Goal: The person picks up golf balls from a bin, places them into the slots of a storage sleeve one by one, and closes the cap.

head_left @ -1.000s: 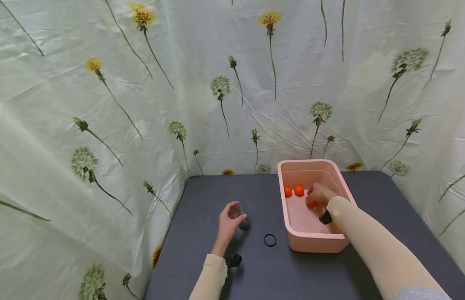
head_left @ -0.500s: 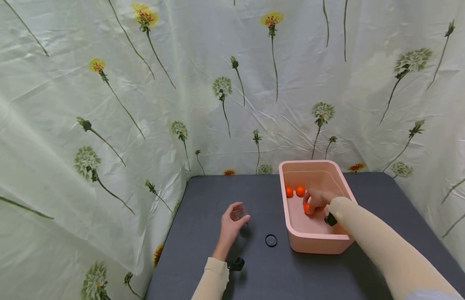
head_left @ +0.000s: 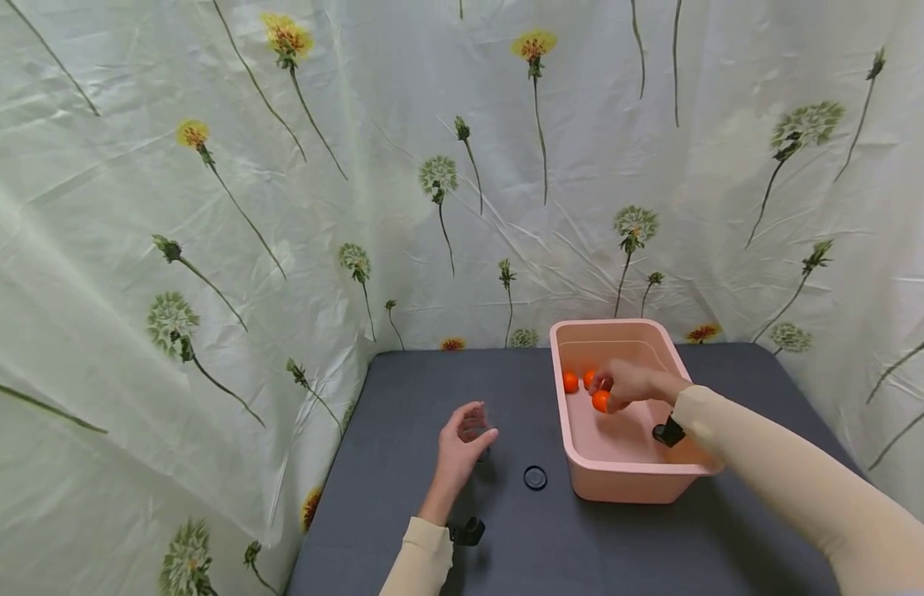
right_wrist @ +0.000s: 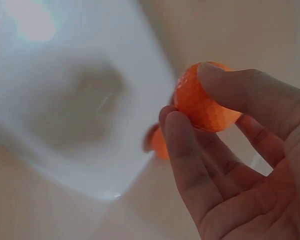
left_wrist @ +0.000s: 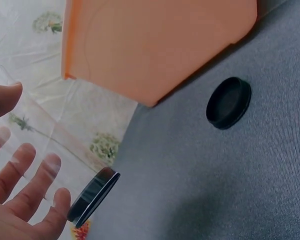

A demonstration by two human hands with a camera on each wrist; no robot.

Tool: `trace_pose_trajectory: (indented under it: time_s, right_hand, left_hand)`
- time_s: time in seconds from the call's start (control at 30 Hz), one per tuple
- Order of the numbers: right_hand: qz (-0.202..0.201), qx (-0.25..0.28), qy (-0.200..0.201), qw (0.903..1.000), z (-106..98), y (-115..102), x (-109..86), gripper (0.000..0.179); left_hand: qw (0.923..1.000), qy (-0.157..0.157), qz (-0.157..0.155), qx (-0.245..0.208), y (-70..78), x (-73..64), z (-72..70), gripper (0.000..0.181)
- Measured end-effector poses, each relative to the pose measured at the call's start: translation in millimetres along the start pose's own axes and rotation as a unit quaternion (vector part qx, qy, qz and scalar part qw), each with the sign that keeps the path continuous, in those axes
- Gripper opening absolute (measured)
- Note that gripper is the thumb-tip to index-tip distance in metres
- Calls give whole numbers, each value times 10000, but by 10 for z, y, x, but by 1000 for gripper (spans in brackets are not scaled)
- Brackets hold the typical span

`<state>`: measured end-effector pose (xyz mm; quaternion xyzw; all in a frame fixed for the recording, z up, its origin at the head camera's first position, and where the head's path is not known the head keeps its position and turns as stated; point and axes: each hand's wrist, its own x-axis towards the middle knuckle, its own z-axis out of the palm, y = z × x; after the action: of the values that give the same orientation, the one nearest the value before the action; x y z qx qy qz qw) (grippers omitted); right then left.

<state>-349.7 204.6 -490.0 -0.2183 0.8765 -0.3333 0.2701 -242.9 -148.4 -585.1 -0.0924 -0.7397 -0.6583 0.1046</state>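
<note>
the bin point(head_left: 618, 484) stands on the right part of the surface point(head_left: 425, 372), two balls point(head_left: 570, 382) in its far left corner. before them, the right hand point(head_left: 630, 386) holds a third ball point(head_left: 600, 402) over the bin's floor. left of the bin lies the cap point(head_left: 535, 478); farther left, the left hand point(head_left: 458, 447) holds the jar point(left_wrist: 93, 197). behind hangs a sheet point(head_left: 477, 273).

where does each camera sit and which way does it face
Head: on the head, facing forward and down at the pink bin; left hand, right hand and sleeves show.
Left wrist: on that wrist, facing the clear container; fingers show.
Right wrist: on that wrist, facing the orange ball; thumb and fingers show.
Head and left wrist both show the black lid.
</note>
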Motion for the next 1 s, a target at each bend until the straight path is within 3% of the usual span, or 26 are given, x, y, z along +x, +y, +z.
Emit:
trace_pose_trajectory:
  time_s: [0.23, 0.53, 0.8, 0.93, 1.0]
  right_hand:
    - [-385, 156, 231, 9989, -134, -144, -159, 35]
    - [-532, 1131, 453, 9911, -216, -331, -309, 44]
    - [-883, 1810, 615, 9776, -105, -574, -374, 44]
    - [-1083, 1993, 527, 9725, -21, -692, -380, 45]
    - [-1211, 2070, 481, 9696, 23, -749, -379, 45]
  left_hand:
    - [9998, 66, 89, 153, 87, -25, 37, 48]
    - [9991, 151, 198, 349, 284, -47, 105, 51]
    - [9973, 29, 520, 514, 397, -55, 168, 48]
    - [9974, -56, 479, 534, 458, -50, 214, 50]
    - [9974, -116, 406, 591, 574, -60, 237, 50]
